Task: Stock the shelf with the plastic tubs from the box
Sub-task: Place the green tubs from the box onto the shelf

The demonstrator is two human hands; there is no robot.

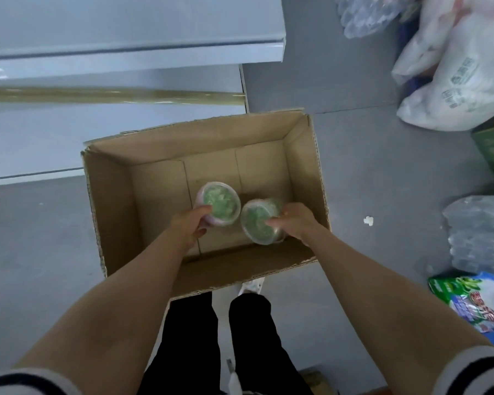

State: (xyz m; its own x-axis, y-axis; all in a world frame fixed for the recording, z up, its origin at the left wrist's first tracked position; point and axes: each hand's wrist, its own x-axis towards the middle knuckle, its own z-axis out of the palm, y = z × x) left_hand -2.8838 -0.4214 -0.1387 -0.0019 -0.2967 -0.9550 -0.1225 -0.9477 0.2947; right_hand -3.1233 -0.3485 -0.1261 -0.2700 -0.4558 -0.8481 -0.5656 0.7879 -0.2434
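The left hand gripped one tub by its side, and the right hand held the tilted second tub. Both were low inside the box. I feared the tilted one could slip while rising toward the shelf.

Open cardboard box beside white shelf. Inside, two clear lidded tubs with green contents, tilted, side by side: left tub gripped by left hand, right tub by right hand.
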